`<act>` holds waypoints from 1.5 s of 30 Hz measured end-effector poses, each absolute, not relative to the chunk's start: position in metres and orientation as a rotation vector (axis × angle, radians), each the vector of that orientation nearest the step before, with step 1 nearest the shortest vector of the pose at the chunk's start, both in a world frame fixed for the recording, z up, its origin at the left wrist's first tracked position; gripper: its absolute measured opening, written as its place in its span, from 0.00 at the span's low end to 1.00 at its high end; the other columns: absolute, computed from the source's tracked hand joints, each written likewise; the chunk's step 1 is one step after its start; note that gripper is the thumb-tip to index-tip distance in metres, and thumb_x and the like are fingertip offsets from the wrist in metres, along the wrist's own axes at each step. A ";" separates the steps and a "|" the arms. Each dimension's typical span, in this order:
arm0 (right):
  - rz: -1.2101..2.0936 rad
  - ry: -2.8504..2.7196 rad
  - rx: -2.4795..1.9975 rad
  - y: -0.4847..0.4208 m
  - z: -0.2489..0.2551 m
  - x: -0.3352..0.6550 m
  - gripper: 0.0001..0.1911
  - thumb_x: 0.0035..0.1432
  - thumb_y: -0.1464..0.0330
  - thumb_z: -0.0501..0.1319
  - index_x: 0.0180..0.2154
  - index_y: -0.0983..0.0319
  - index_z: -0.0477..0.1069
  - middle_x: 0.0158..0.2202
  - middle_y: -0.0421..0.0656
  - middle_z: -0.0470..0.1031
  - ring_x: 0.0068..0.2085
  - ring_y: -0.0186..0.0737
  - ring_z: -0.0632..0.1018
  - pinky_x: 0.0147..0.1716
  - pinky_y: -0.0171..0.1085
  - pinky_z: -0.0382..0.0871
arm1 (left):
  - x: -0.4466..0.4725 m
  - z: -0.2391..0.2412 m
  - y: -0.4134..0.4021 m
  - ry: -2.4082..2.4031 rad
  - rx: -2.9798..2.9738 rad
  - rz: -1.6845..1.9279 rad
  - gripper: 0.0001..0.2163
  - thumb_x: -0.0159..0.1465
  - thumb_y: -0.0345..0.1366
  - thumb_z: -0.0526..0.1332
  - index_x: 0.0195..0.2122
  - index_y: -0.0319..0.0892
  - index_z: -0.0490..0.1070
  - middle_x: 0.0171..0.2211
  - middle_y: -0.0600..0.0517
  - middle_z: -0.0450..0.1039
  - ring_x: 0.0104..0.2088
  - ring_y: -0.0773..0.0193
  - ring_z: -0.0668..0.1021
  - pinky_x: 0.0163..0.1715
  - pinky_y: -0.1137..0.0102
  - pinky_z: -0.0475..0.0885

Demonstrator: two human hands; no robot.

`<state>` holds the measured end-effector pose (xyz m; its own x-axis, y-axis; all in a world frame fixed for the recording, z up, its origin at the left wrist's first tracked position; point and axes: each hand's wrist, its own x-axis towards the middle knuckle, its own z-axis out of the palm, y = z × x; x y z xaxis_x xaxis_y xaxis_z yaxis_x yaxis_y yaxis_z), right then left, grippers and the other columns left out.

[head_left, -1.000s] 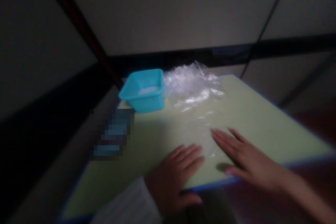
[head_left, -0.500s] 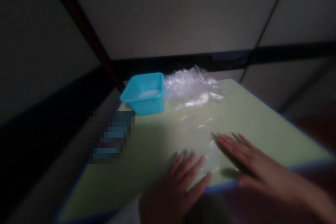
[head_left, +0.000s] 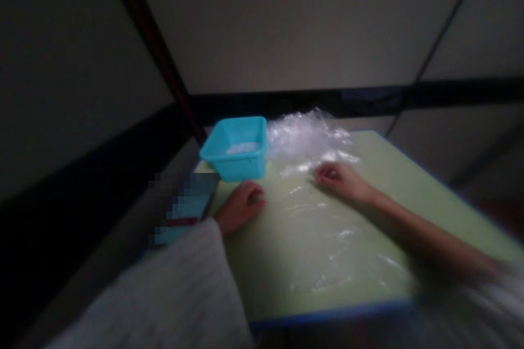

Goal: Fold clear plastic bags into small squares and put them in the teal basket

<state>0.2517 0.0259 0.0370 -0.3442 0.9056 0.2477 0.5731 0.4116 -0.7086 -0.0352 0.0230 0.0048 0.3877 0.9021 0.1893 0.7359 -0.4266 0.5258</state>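
A clear plastic sheet or flat bag [head_left: 327, 256] lies spread on the yellow-green table top, its creases catching the light. My left hand [head_left: 241, 207], in a pale sleeve, is closed with curled fingers by the sheet's far left side, just in front of the turquoise basin [head_left: 241, 168]. Closed as well, my right hand [head_left: 341, 181] has thumb and fingers together near the sheet's far edge, in front of a heap of crumpled clear plastic [head_left: 307, 136]. Anything pinched in either hand is too blurred to make out.
The basin holds something white. A partly pixelated bluish flat object [head_left: 188, 207] lies at the table's left edge, beside my left forearm. The table [head_left: 409, 196] has a blue rim. Behind it stands a pale wall [head_left: 286, 27] with a dark band.
Both hands have moved forward, away from me, from the sheet's near part to its far side. Their outstretched fingers have curled closed. The view has shifted slightly, showing more of the sheet.
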 end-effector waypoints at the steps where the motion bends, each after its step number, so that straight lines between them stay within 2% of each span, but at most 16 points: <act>1: 0.675 -2.024 -1.279 0.029 0.031 0.249 0.12 0.55 0.61 0.57 0.34 0.64 0.72 0.30 0.46 0.74 0.27 0.38 0.72 0.24 0.35 0.66 | -0.035 0.002 0.025 1.427 2.284 0.664 0.06 0.56 0.34 0.56 0.32 0.39 0.67 0.32 0.49 0.69 0.34 0.60 0.72 0.36 0.65 0.69; 6: 0.611 -2.067 -1.331 0.043 0.013 0.244 0.08 0.49 0.64 0.60 0.27 0.63 0.66 0.27 0.44 0.70 0.27 0.38 0.70 0.25 0.36 0.64 | -0.031 0.003 0.019 1.370 2.232 0.696 0.04 0.56 0.32 0.55 0.25 0.40 0.65 0.27 0.52 0.66 0.31 0.63 0.70 0.32 0.70 0.66; 10: 0.678 -2.103 -1.264 0.044 0.012 0.243 0.08 0.52 0.65 0.56 0.25 0.62 0.64 0.25 0.42 0.68 0.26 0.36 0.69 0.25 0.35 0.63 | -0.027 0.008 0.015 1.343 2.187 0.720 0.08 0.59 0.34 0.52 0.25 0.40 0.65 0.26 0.53 0.65 0.30 0.64 0.69 0.30 0.71 0.65; 13: 0.827 -2.059 -1.219 0.038 0.019 0.247 0.09 0.54 0.64 0.56 0.27 0.62 0.66 0.28 0.44 0.72 0.29 0.38 0.72 0.27 0.36 0.65 | -0.024 0.012 0.013 1.311 2.100 0.769 0.10 0.61 0.35 0.50 0.27 0.40 0.65 0.27 0.53 0.67 0.31 0.64 0.70 0.31 0.71 0.66; 16: 1.004 -1.988 -1.103 0.032 0.028 0.255 0.08 0.56 0.63 0.59 0.29 0.62 0.67 0.40 0.47 0.75 0.39 0.41 0.75 0.35 0.38 0.68 | -0.022 0.015 0.012 1.243 1.994 0.823 0.11 0.63 0.37 0.49 0.30 0.39 0.67 0.30 0.51 0.71 0.34 0.63 0.72 0.36 0.69 0.67; 18: 1.103 -2.008 -1.017 0.029 0.034 0.263 0.07 0.56 0.65 0.60 0.30 0.61 0.67 0.43 0.46 0.75 0.43 0.42 0.75 0.38 0.38 0.69 | -0.022 0.015 0.012 1.195 1.962 0.862 0.12 0.64 0.37 0.49 0.31 0.39 0.69 0.33 0.50 0.72 0.36 0.63 0.73 0.39 0.68 0.67; 21: 1.152 -2.150 -0.921 0.027 0.039 0.274 0.05 0.55 0.67 0.61 0.30 0.62 0.69 0.38 0.44 0.77 0.41 0.40 0.77 0.38 0.37 0.69 | -0.021 0.015 0.011 1.115 1.914 0.925 0.13 0.64 0.38 0.48 0.32 0.38 0.70 0.34 0.49 0.74 0.37 0.63 0.74 0.40 0.69 0.67; 24: 1.153 -2.327 -0.853 0.027 0.042 0.282 0.04 0.55 0.69 0.61 0.31 0.63 0.71 0.33 0.44 0.77 0.36 0.38 0.77 0.36 0.36 0.70 | -0.020 0.015 0.010 1.033 1.821 0.922 0.13 0.64 0.38 0.49 0.34 0.37 0.69 0.29 0.50 0.74 0.32 0.65 0.75 0.35 0.70 0.69; 28: 1.223 -2.397 -0.744 0.024 0.048 0.286 0.08 0.58 0.67 0.59 0.38 0.63 0.71 0.36 0.45 0.77 0.38 0.39 0.77 0.37 0.37 0.71 | -0.020 0.014 0.007 0.956 1.784 0.834 0.12 0.63 0.37 0.50 0.33 0.36 0.69 0.25 0.50 0.74 0.26 0.67 0.74 0.29 0.73 0.69; 31: 1.117 -2.367 -0.717 0.020 0.052 0.281 0.11 0.60 0.64 0.57 0.42 0.61 0.71 0.40 0.44 0.77 0.41 0.40 0.77 0.40 0.39 0.71 | -0.020 0.015 0.006 0.960 1.816 0.817 0.11 0.63 0.36 0.51 0.32 0.36 0.70 0.24 0.51 0.74 0.24 0.68 0.73 0.27 0.74 0.69; 33: 0.977 -2.428 -0.693 0.016 0.051 0.272 0.17 0.61 0.62 0.55 0.50 0.58 0.67 0.50 0.45 0.72 0.50 0.43 0.73 0.48 0.43 0.67 | -0.019 0.017 0.005 0.977 1.846 0.830 0.11 0.63 0.35 0.52 0.31 0.36 0.71 0.25 0.50 0.74 0.26 0.67 0.74 0.28 0.73 0.69; 35: 0.811 -2.587 -0.628 0.010 0.045 0.262 0.26 0.62 0.58 0.54 0.60 0.57 0.55 0.61 0.47 0.59 0.59 0.46 0.63 0.57 0.49 0.56 | -0.017 0.020 0.002 0.965 1.880 0.843 0.11 0.62 0.36 0.53 0.32 0.36 0.73 0.31 0.48 0.77 0.33 0.65 0.76 0.36 0.71 0.70; 37: 0.649 -2.769 -0.559 0.005 0.035 0.252 0.36 0.61 0.55 0.53 0.64 0.59 0.41 0.66 0.48 0.46 0.64 0.48 0.52 0.62 0.53 0.42 | -0.015 0.021 -0.001 0.914 1.910 0.809 0.12 0.63 0.36 0.53 0.37 0.37 0.74 0.38 0.47 0.77 0.41 0.62 0.76 0.43 0.70 0.69; 39: 0.558 -2.894 -0.534 0.000 0.024 0.244 0.41 0.60 0.53 0.52 0.65 0.62 0.33 0.66 0.50 0.38 0.65 0.48 0.47 0.62 0.53 0.34 | -0.013 0.021 -0.003 0.850 1.927 0.715 0.12 0.63 0.36 0.53 0.41 0.37 0.74 0.42 0.46 0.76 0.45 0.61 0.75 0.46 0.69 0.68; 42: 0.555 -2.952 -0.539 -0.002 0.016 0.240 0.43 0.60 0.53 0.53 0.65 0.62 0.30 0.66 0.51 0.37 0.65 0.47 0.45 0.62 0.53 0.33 | -0.011 0.020 -0.004 0.818 1.902 0.606 0.12 0.62 0.36 0.54 0.40 0.37 0.74 0.41 0.46 0.76 0.42 0.61 0.76 0.44 0.69 0.69; 45: 0.624 -2.900 -0.530 0.000 0.023 0.246 0.43 0.60 0.54 0.54 0.65 0.61 0.31 0.66 0.50 0.40 0.65 0.47 0.49 0.62 0.54 0.35 | -0.012 0.018 -0.003 0.882 1.866 0.668 0.11 0.62 0.36 0.54 0.38 0.37 0.73 0.38 0.47 0.76 0.40 0.61 0.76 0.41 0.69 0.70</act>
<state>0.2455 -0.0002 0.0234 -0.9301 0.3639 0.0506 0.3108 0.8527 -0.4198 -0.0122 -0.0029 0.0185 0.5934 0.8012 0.0779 0.2926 -0.3049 0.9063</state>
